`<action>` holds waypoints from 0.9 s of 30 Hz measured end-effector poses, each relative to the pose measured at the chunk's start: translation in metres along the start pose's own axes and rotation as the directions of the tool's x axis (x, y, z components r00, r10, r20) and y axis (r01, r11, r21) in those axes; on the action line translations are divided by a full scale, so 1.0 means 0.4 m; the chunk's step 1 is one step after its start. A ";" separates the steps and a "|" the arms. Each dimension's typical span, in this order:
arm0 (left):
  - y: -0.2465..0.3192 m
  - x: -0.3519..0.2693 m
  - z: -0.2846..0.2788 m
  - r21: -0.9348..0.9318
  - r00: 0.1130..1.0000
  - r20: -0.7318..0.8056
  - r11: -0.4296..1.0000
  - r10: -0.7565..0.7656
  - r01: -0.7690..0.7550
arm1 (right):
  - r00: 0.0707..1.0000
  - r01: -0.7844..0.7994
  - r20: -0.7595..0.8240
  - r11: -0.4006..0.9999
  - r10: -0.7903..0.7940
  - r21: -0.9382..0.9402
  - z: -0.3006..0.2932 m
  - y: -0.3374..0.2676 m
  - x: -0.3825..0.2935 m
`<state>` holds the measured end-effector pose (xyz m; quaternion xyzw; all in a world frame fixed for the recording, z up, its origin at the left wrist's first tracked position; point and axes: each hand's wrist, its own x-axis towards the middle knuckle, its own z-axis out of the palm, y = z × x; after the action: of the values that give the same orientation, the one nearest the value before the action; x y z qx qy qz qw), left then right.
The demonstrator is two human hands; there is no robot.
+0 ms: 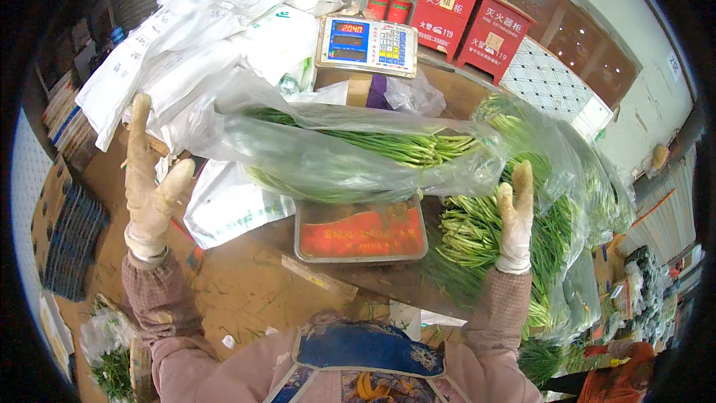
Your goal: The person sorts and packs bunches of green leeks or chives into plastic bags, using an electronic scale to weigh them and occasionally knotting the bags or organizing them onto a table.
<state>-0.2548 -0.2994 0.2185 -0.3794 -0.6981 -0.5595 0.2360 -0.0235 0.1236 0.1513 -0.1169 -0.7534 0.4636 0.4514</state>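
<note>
Both hands wear pale, soiled gloves. My left hand [148, 179] is raised at the left, fingers apart and nothing in it, beside white sacks. At the right, my right hand [516, 218] has its thumb and fingers apart near the end of a long clear plastic bag [358, 173]. Whether it touches the plastic I cannot tell. Inside that bag lies a bundle of long green chives [403, 145], cut ends to the right. The bag rests across a shallow tray [361, 257] with a red printed panel. More chives [470, 229] lie under and around my right hand, partly under plastic.
A digital weighing scale's display unit [366, 47] stands behind the bag. White printed sacks [184, 39] are piled at the back left. Two red fire extinguisher cabinets [447, 14] and fire extinguishers [378, 4] stand beyond. A person's red sleeve [621, 372] shows at lower right.
</note>
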 end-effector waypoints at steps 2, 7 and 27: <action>-0.019 0.016 0.008 0.115 0.999 0.034 0.993 -0.025 0.021 | 0.999 -0.049 0.004 0.999 0.049 -0.025 0.010 0.010 0.004; -0.082 0.067 0.040 0.554 0.981 0.093 0.810 0.169 -0.192 | 1.000 -0.028 0.016 0.993 0.027 0.117 0.081 0.027 0.041; 0.235 0.258 0.472 -0.452 0.225 0.798 0.309 0.559 0.837 | 0.711 -0.512 0.700 0.636 -0.064 0.577 0.187 -0.485 0.185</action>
<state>-0.2244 -0.0825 0.3034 -0.5867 -0.2444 -0.4982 -0.5898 -0.0772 0.0179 0.3373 0.1488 -0.5839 0.7927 0.0925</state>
